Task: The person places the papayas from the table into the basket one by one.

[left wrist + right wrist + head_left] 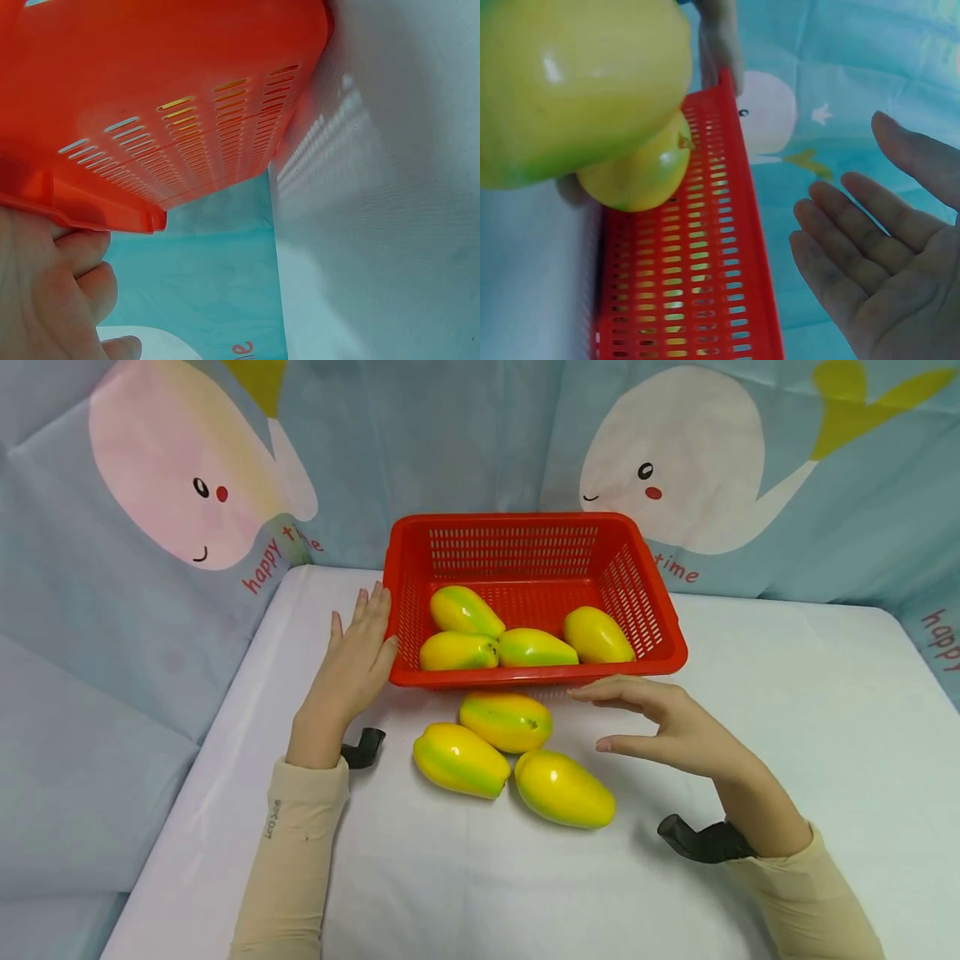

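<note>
A red plastic basket (525, 677) holds several yellow-green, mango-like fruits (463, 610). Three more lie on the table in front of it: one fruit (506, 722) close to the front wall, another fruit (461, 760) at the left and a third fruit (564, 789) at the right. My left hand (354, 662) rests against the basket's left rim, its fingers straight; in the left wrist view they sit beneath the rim. My right hand (667, 722) hovers just in front of the basket's front right side, thumb apart from relaxed fingers, with nothing in its grasp.
White cloth covers the table (465, 893). Behind the basket and along the left side hangs a blue curtain (465, 443) printed with whales. A black strap end (365, 748) juts from the left wrist, and a similar black piece (701, 842) from the right.
</note>
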Tool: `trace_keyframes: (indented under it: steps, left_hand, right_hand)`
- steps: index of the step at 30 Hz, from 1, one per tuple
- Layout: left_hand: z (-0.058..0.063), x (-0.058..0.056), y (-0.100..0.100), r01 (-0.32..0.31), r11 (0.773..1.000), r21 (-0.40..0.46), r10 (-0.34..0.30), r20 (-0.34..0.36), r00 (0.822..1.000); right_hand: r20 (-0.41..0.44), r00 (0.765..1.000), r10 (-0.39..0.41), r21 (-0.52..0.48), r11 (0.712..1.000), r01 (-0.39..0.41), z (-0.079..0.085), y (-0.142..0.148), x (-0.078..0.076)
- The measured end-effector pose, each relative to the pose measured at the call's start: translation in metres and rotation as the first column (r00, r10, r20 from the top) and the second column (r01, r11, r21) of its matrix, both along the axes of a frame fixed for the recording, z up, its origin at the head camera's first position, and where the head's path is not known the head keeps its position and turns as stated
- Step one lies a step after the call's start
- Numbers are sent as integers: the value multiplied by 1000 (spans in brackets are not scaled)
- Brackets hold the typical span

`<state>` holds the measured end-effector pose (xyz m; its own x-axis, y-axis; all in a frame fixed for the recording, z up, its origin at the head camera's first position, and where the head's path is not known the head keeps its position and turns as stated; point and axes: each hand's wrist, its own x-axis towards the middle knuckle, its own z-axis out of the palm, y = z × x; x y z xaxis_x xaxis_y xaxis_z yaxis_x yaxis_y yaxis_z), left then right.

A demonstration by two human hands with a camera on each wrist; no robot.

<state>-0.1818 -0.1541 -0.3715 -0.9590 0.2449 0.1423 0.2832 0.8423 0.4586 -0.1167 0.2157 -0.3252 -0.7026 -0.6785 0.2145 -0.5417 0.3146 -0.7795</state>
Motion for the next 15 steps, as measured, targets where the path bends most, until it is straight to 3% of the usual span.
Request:
trace_keyframes:
  steps: [15]
  left_hand:
    - [0, -1, 0, 0, 1000, 0, 0, 5, 1000]
  right_hand:
    - [-15, 998, 65, 109, 992, -63, -16, -1, -2]
